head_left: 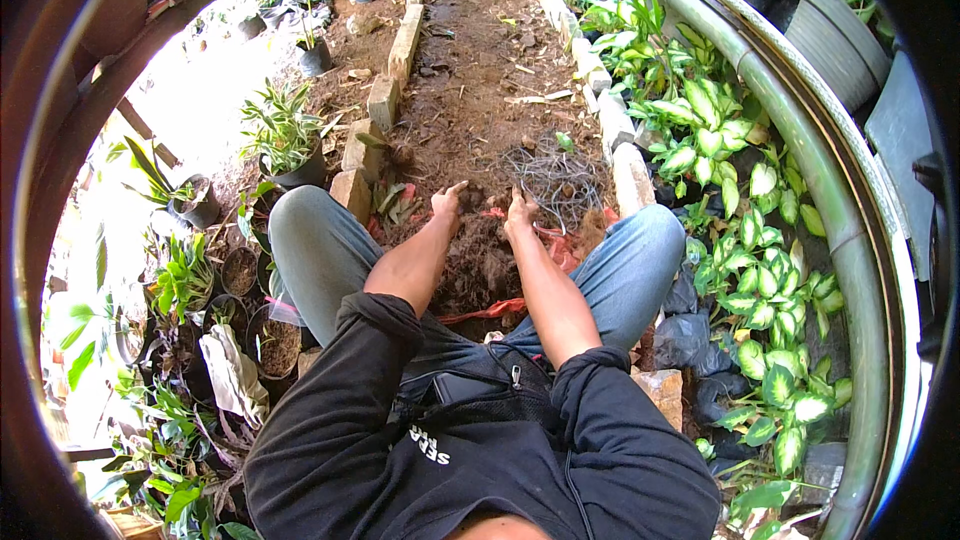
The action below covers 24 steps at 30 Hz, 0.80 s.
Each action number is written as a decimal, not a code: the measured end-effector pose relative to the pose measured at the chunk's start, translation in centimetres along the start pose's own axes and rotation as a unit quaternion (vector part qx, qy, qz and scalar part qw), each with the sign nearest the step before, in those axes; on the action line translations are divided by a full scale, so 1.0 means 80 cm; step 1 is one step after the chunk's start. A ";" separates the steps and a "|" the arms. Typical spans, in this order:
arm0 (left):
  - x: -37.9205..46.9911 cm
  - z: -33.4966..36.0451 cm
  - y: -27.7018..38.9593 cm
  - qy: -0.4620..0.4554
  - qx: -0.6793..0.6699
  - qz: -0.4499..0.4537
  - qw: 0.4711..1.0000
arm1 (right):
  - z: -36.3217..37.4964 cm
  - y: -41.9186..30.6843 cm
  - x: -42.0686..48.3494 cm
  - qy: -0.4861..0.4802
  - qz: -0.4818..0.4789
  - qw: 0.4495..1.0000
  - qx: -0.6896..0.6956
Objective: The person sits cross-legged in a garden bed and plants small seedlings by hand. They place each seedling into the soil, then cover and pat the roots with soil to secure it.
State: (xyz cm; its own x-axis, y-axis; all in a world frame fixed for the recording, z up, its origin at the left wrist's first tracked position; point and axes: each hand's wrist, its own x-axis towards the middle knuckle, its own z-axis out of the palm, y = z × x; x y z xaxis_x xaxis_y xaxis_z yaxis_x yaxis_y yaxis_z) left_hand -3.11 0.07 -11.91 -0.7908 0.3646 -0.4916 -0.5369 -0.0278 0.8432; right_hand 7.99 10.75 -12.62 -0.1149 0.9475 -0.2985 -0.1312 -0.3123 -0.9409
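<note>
Between my knees lies a heap of dark, fibrous soil (484,259) on torn red plastic sheeting (499,309). My left hand (448,204) is at the heap's far left edge, its fingers pointing forward and slightly apart. My right hand (519,211) is at the far right edge, thumb side up, fingers pointing away from me. No held object shows in either hand; the fingertips are close to the soil, and whether they touch it is unclear. Just beyond my right hand sits a tangle of thin greyish strands (562,184). A small plant with a brown root clump (401,157) lies beyond my left hand.
Stone blocks (383,101) edge the soil path (487,82) on the left, and more blocks (632,178) edge it on the right. Potted plants (292,157) crowd the left side. Variegated leafy plants (765,277) and a curved green bamboo pole (817,180) stand to the right.
</note>
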 end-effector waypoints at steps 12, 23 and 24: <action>-0.018 0.003 0.005 0.024 -0.037 -0.002 0.999 | -0.004 0.007 -0.002 -0.010 -0.019 0.999 0.032; 0.009 0.002 -0.011 0.035 -0.018 0.018 0.999 | -0.004 -0.005 -0.017 -0.049 0.017 0.983 0.176; 0.008 0.003 -0.011 0.068 0.022 0.004 0.997 | -0.006 -0.006 -0.019 -0.071 0.000 0.982 0.174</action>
State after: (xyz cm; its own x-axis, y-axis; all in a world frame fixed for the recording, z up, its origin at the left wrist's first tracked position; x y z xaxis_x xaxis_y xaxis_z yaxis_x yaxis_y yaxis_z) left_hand -3.06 0.54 -12.94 -0.8292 0.2354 -0.5069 -0.5193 0.0108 0.8545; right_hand 8.66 9.52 -11.81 -0.2483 0.9358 -0.2502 -0.4563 -0.3408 -0.8220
